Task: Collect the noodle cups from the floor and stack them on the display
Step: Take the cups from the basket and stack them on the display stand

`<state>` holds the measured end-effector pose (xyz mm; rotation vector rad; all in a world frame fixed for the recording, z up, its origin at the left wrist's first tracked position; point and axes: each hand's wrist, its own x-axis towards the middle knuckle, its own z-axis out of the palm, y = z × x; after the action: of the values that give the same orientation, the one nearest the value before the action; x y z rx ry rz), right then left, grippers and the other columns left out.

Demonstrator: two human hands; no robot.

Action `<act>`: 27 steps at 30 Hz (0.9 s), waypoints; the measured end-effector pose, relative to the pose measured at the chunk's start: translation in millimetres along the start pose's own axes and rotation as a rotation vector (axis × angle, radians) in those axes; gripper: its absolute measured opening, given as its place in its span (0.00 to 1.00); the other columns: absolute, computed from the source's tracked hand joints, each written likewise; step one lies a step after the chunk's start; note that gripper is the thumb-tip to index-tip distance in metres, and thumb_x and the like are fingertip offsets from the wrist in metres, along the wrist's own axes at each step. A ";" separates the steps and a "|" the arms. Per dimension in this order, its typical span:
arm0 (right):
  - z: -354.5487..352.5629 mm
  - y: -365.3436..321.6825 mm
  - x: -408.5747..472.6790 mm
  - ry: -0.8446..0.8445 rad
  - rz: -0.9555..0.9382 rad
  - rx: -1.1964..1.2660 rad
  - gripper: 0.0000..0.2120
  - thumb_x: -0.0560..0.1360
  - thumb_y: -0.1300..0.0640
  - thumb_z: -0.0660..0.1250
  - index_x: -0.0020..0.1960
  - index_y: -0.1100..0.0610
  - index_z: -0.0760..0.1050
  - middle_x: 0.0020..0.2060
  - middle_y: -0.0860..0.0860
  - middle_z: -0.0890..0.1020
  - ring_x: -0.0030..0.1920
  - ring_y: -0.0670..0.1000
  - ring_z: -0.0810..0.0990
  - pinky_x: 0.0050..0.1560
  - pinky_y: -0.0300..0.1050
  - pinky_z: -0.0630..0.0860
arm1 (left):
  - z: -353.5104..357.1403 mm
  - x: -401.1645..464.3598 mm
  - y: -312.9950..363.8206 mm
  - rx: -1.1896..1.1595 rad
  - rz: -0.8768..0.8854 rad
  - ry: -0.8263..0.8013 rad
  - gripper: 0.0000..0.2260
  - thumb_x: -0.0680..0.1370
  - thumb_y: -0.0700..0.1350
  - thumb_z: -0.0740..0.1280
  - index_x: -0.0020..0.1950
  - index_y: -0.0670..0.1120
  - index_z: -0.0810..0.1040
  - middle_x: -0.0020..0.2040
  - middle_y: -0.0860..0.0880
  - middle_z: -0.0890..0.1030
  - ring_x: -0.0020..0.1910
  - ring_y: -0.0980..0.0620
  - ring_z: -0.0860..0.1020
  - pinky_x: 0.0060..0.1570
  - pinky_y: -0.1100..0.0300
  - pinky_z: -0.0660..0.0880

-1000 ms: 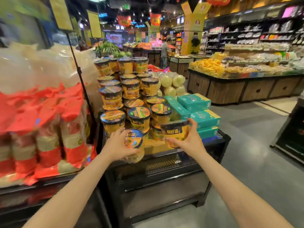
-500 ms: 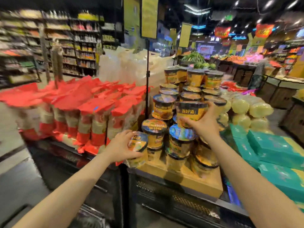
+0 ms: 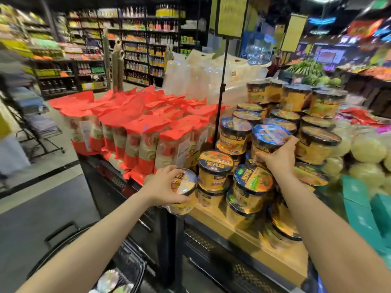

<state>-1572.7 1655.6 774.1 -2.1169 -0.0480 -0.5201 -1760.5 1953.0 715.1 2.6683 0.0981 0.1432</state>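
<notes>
left hand fingers grip tilted cup | right hand fingers grip upright cup

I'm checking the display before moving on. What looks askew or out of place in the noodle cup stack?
The lowest noodle cups at the front right lie tipped on their sides instead of upright. The cup that the left hand grips hangs tilted past the wooden base edge. The right hand holds an upright cup.

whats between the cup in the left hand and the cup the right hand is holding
In the head view, one stacked noodle cup stands between the left hand's cup and the right hand's cup, with another just below that line.
</notes>
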 end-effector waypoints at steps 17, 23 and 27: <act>-24.2 -9.9 -73.1 -0.162 -0.080 -0.105 0.50 0.69 0.48 0.77 0.77 0.46 0.46 0.73 0.56 0.60 0.72 0.58 0.64 0.69 0.57 0.67 | 3.6 1.7 -3.0 -0.011 0.222 -0.076 0.46 0.59 0.72 0.68 0.74 0.55 0.66 0.73 0.54 0.63 0.71 0.51 0.63 0.69 0.51 0.64; -40.0 -3.9 -178.2 -0.203 -0.193 -0.163 0.41 0.71 0.51 0.75 0.76 0.51 0.54 0.72 0.52 0.64 0.72 0.52 0.65 0.71 0.55 0.66 | 23.1 -2.8 22.2 -0.059 0.452 -0.199 0.41 0.63 0.68 0.73 0.73 0.56 0.67 0.72 0.55 0.65 0.70 0.51 0.65 0.69 0.52 0.65; -49.8 3.4 -241.4 -0.347 -0.144 -0.162 0.47 0.68 0.44 0.76 0.77 0.50 0.53 0.74 0.49 0.62 0.73 0.48 0.63 0.71 0.50 0.66 | 38.0 -12.8 49.2 -0.104 0.587 -0.306 0.40 0.64 0.67 0.73 0.73 0.56 0.67 0.71 0.54 0.64 0.71 0.52 0.63 0.70 0.51 0.64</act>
<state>-1808.8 1652.6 703.2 -2.3538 -0.3687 -0.2402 -1766.4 1891.1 702.6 2.5022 -0.7675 -0.0764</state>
